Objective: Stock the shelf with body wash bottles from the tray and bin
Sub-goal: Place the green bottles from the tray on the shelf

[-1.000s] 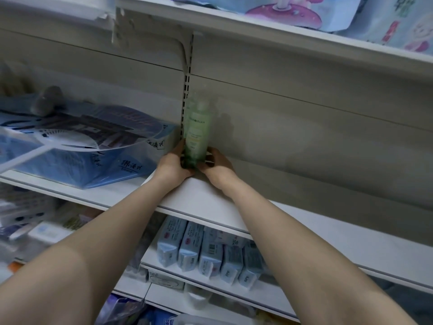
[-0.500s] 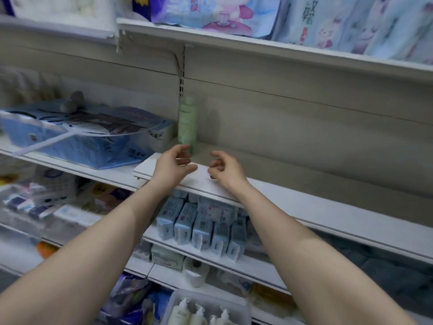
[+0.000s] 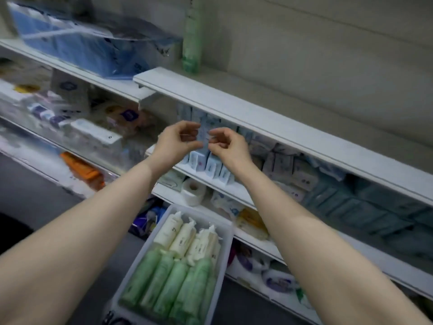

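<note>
One green body wash bottle (image 3: 192,41) stands upright at the back left of the white shelf (image 3: 234,102), against the back panel. My left hand (image 3: 175,143) and my right hand (image 3: 228,146) hang in the air below the shelf's front edge, close together, fingers loosely curled and holding nothing. Below them on the floor sits a white tray (image 3: 226,233) packed with several green bottles (image 3: 173,285) at the near end and several cream bottles (image 3: 187,235) at the far end, all lying on their sides.
A blue package (image 3: 79,43) fills the shelf to the left of the standing bottle. Small blue-white boxes (image 3: 210,165) line the shelf under my hands, with a paper roll (image 3: 193,191) and more packets lower down. Grey floor (image 3: 35,191) lies at left.
Both hands let go of the green bottle, which stays on the shelf, and drew back and down. My view tilted downward, bringing the tray of bottles into sight.
</note>
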Tool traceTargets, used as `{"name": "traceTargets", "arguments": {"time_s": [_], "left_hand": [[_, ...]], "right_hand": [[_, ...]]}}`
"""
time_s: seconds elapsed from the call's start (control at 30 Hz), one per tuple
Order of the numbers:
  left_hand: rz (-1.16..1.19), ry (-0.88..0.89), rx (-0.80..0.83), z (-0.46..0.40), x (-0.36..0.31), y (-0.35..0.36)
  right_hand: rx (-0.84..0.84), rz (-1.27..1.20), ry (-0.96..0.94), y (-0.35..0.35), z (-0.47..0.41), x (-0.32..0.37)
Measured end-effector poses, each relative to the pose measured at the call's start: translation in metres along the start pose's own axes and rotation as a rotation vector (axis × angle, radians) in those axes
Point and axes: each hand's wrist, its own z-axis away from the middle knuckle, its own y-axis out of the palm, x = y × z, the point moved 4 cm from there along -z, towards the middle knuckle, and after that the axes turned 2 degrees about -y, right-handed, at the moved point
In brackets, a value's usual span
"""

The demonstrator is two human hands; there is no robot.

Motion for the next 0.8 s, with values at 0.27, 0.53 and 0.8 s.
{"name": "traceTargets", "arguments": {"time_s": [0.27,0.53,0.8], "left_hand": [[-0.009,-0.313,0.218,0.061,0.117,0.045],[-0.167,-0.586,0.467,0.153,0.242,0.094],[-0.311,-0.730,0.703,0.221,0.321,0.134]], "right_hand": [[0.122,-0.036,0.400,0.051,0.084,-0.129],[0.180,0.138,0.893,0.091,0.182,-0.258],[0.253,0.287,1.048,0.122,0.240,-0.319]]}}
